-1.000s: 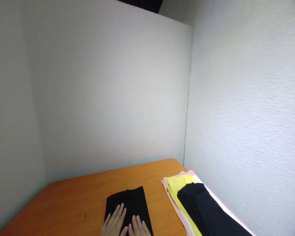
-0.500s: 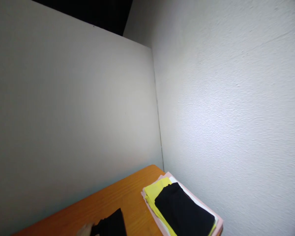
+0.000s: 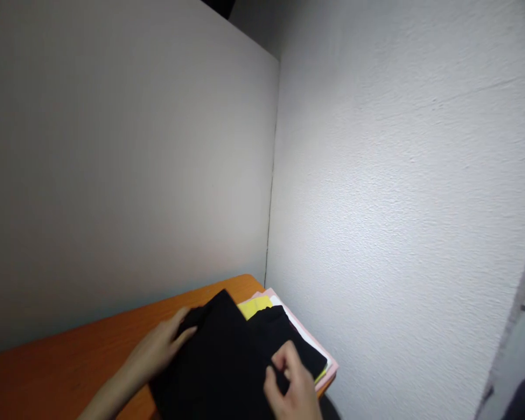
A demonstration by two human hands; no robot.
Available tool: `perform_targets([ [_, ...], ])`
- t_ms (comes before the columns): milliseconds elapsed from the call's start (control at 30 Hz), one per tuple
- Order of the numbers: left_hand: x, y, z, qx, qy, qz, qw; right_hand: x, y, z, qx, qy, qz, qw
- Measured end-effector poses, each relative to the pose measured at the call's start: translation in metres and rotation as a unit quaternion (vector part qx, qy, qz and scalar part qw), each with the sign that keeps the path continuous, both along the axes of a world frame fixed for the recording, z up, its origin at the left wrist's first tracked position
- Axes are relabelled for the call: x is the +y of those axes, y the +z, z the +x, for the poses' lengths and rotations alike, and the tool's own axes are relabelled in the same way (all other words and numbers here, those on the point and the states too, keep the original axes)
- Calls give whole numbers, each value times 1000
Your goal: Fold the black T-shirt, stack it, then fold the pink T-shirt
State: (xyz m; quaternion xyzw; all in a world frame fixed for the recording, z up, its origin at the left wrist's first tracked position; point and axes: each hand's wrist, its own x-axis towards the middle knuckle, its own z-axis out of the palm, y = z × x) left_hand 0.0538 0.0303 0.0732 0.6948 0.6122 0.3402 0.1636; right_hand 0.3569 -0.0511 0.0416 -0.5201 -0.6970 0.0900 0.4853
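Note:
A folded black garment (image 3: 219, 361) is held up in front of me over the table; I cannot make out what kind it is. My left hand (image 3: 164, 344) grips its left upper edge, thumb on the near face and fingers partly behind. At the lower right, my right hand (image 3: 294, 385) is curled at the garment's right edge, fingers closed in a pinch. Just behind lies a stack of folded clothes: a second black piece (image 3: 280, 329) on top, a yellow piece (image 3: 254, 306) below it, then white and pink cloth (image 3: 331, 367) at the bottom. The held garment hides part of this stack.
The orange-brown wooden table (image 3: 91, 332) runs along a pale partition (image 3: 135, 175) on the left. A rough white wall (image 3: 398, 204) rises close on the right, beside the stack. At the far right edge, dark and grey shapes show past the wall's end.
The black garment and my left hand have come up into view from the bottom edge. My right hand has appeared at the garment's right side. The view has shifted, so the stack sits further left.

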Motion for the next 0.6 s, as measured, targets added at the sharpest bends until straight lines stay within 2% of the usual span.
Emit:
perform_targets([
  [67, 11, 50, 47, 13, -84, 57, 995, 12, 19, 35, 100, -71, 4, 992],
  [100, 20, 68, 69, 28, -95, 79, 992, 18, 27, 51, 141, -101, 0, 985],
  [167, 40, 91, 107, 71, -93, 91, 989, 30, 37, 77, 208, -135, -10, 969],
  [233, 60, 99, 138, 111, -92, 72, 987, 42, 38, 96, 257, -154, -20, 954],
  [367, 90, 86, 181, 140, -78, 28, 987, 64, 15, 118, 295, -192, -76, 933],
  [467, 100, 65, 195, 168, -61, -6, 984, 80, -18, 130, 283, -201, -147, 926],
  [600, 104, 32, 195, 206, -46, -37, 977, 102, -70, 143, 214, -202, -214, 931],
])
